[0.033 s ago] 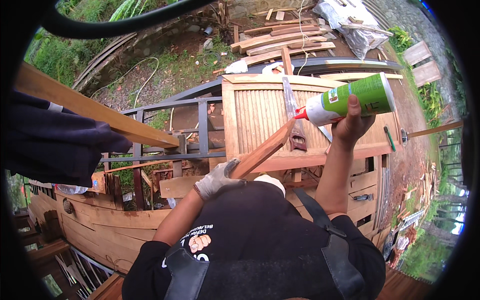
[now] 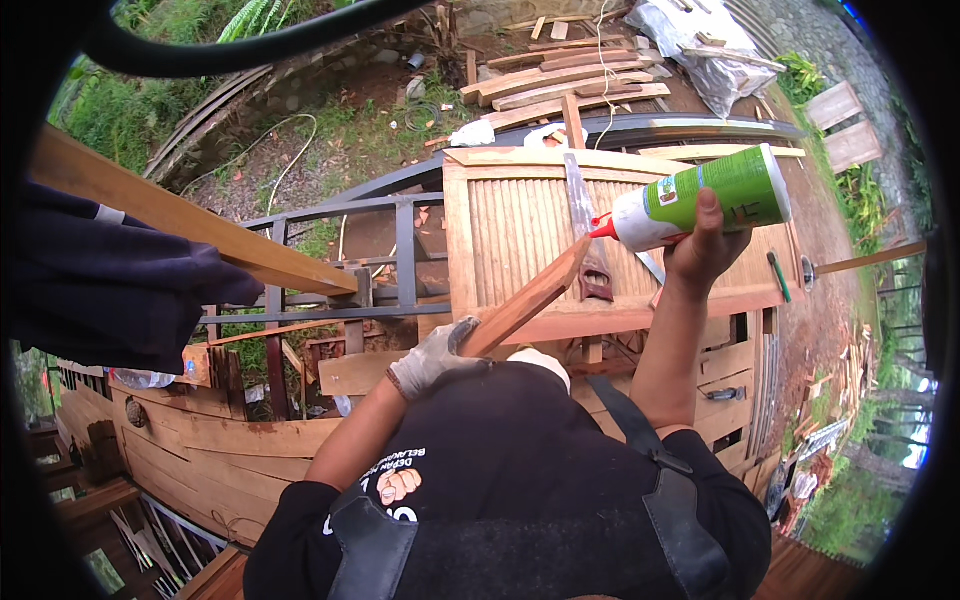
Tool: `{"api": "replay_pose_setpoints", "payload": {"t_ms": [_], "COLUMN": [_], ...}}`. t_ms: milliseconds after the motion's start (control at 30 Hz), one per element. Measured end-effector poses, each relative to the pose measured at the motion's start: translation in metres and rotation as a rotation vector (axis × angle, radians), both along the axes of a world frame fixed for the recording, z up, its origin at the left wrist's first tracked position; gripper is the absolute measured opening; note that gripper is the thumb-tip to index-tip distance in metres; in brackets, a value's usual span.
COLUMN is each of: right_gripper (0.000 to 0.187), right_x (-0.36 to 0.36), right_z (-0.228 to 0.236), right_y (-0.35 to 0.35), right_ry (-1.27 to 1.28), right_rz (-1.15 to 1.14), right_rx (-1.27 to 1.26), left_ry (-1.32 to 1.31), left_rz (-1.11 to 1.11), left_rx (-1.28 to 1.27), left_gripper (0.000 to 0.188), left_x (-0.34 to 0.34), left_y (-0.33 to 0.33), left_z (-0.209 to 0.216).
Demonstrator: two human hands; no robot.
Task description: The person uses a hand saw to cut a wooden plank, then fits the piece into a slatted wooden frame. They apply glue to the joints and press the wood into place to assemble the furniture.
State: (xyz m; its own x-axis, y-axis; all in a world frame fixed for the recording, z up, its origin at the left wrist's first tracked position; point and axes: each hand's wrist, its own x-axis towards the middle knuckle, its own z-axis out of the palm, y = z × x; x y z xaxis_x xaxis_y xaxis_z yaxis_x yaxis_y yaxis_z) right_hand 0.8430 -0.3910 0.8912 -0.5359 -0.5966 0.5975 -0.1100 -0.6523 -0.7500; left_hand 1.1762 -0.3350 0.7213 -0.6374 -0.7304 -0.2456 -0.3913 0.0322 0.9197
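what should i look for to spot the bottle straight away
Find the large slatted wooden panel mid-view. Over its right part, the person's bare right grip holds the bottle tipped sideways, nozzle toward the far end of the wooden strip. Its fat green-and-white body and red tip set it apart from the slim green item lying on the panel.

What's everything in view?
Bottle: one, green and white, right of centre
Wooden strip: one, reddish brown, centre
Slatted panel: one, light brown, upper centre
Handsaw: one, grey and brown, on panel
Slim object: one, green, panel's right end
Metal frame: one, grey, left of panel
Beam: one, brown, left
Cloth: one, dark, far left
Boards: several, brown, beyond panel
Plastic sheet: one, whitish, upper right
Plants: many, green, edges
Shirt: one, black, lower centre
Left hand: one, grey-gloved, on wooden strip
Right hand: one, bare, on bottle
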Motion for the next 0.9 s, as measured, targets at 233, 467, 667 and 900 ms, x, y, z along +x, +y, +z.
{"api": "replay_pose_setpoints", "payload": {"t_ms": [233, 467, 667, 900], "right_gripper": [0.043, 0.041, 0.047, 0.054], "right_x": [-0.001, 0.003, 0.007, 0.011], "right_z": [0.002, 0.003, 0.004, 0.006], "right_y": [-0.001, 0.003, 0.009, 0.018], "right_ry": [0.031, -0.021, 0.004, 0.055], "right_rz": [-0.045, -0.022, -0.033, -0.035], "right_rx": [0.025, 0.012, 0.01, -0.007], "left_ry": [0.011, 0.07, 0.109, 0.091], "left_rz": [-0.014, -0.021, -0.011, -0.007], "left_rx": [-0.042, 0.042, 0.045, 0.019], "left_gripper": [0.077, 0.064, 0.063, 0.065], "left_x": [0.001, -0.001, -0.003, -0.004], "left_y": [-0.001, -0.004, -0.004, -0.004], "left_z": [-0.009, -0.001, 0.0, -0.007]}}
